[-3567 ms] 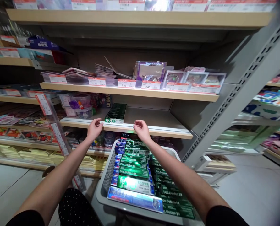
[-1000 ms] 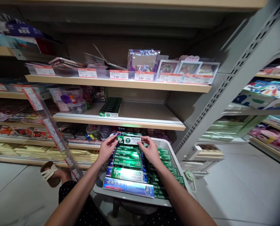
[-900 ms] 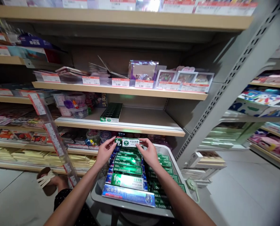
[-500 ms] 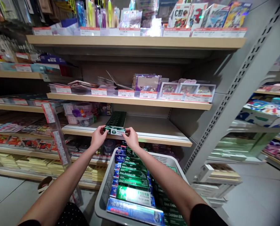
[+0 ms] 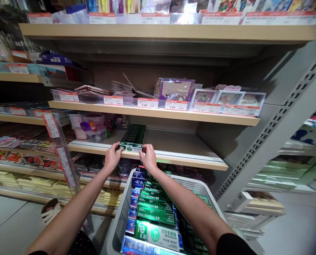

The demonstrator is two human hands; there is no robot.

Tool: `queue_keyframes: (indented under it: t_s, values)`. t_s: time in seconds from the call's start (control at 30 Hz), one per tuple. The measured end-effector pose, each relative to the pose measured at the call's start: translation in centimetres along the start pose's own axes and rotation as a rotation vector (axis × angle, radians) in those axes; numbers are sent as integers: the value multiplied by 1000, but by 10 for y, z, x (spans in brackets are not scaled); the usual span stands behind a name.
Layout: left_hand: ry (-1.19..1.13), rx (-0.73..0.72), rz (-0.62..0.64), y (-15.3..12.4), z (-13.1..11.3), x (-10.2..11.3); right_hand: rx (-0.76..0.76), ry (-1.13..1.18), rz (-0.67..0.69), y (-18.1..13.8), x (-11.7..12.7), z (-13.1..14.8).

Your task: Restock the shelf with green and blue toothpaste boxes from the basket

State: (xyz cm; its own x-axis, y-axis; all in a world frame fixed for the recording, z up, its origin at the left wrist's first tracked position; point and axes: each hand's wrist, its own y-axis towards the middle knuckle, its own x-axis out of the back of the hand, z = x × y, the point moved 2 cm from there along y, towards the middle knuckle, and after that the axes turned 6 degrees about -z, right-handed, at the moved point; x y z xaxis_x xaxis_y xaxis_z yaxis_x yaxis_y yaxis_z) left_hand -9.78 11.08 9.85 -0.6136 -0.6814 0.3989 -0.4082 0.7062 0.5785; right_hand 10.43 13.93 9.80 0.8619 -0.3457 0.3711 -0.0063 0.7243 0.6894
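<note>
Head view; green carton (image 5: 130,148) between hands (image 5: 112,158)

green-and-white carton (image 5: 131,148) at the front of a row of dark green cartons (image 5: 135,133), left of and below frame centre.
level, long side outward, held at both ends by the front edge of the shelf (image 5: 173,141); "doc.golden" on top, round green emblem on its front.

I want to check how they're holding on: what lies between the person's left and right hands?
In the head view, a green-and-white box lies between the left hand and the right hand, one at each end.
</note>
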Motion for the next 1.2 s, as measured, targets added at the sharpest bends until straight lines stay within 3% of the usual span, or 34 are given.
queue_keyframes:
  t_s: [0.5, 0.73, 0.83, 0.97, 1.1, 1.2]
  values:
    - [-66, 26, 46, 13, 9, -3, -36, -33, 26, 4, -3, 1]
    - [-116, 53, 128, 16, 18, -1, -113, 149, 113, 5, 7, -4]
    - [-199, 45, 107, 17, 23, -3, -191, 263, 145, 4, 14, -8]
    - [-282, 30, -40, 2, 16, 6, -252, 343, 133, -3, 36, -14]
    - [-189, -2, -259, -42, 0, 23, -271, 400, 42, -20, 78, -21]
    - [-212, 22, -217, -80, -10, 22, -304, 389, -36, -40, 114, -30]
